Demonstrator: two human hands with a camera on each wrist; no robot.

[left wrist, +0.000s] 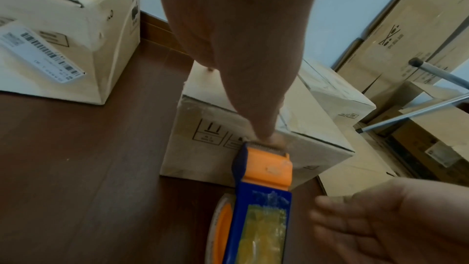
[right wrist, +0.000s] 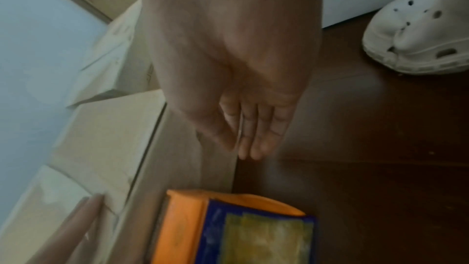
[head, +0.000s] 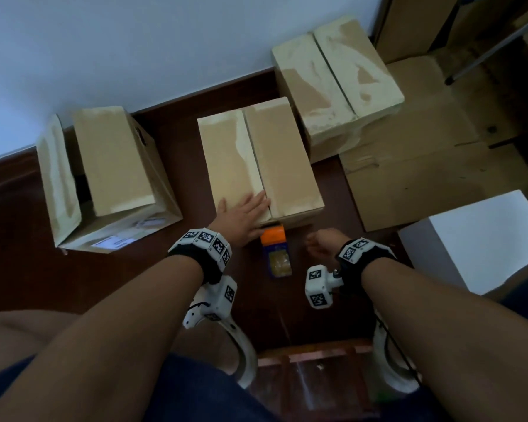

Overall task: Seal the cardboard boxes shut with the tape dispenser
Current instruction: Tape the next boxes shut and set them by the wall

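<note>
The middle cardboard box [head: 262, 159] stands on the floor with both top flaps folded down, the seam between them bare. My left hand [head: 247, 212] lies flat on its near left flap, fingers straight; in the left wrist view the left hand [left wrist: 241, 51] reaches down to the box's front edge. An orange and blue tape dispenser [head: 276, 252] stands on the floor against the box's front face, its toothed blade [left wrist: 266, 146] uppermost. Nobody holds it. My right hand [head: 319, 242] hovers just right of the tape dispenser [right wrist: 236, 228], empty, fingers [right wrist: 253, 138] relaxed.
A box with one raised flap [head: 104, 178] stands at the left, another closed box [head: 336, 77] at the back right. Flattened cardboard [head: 415, 166] and a white box [head: 482, 239] lie to the right. A white clog [right wrist: 418, 35] sits nearby on the dark wooden floor [head: 134, 269].
</note>
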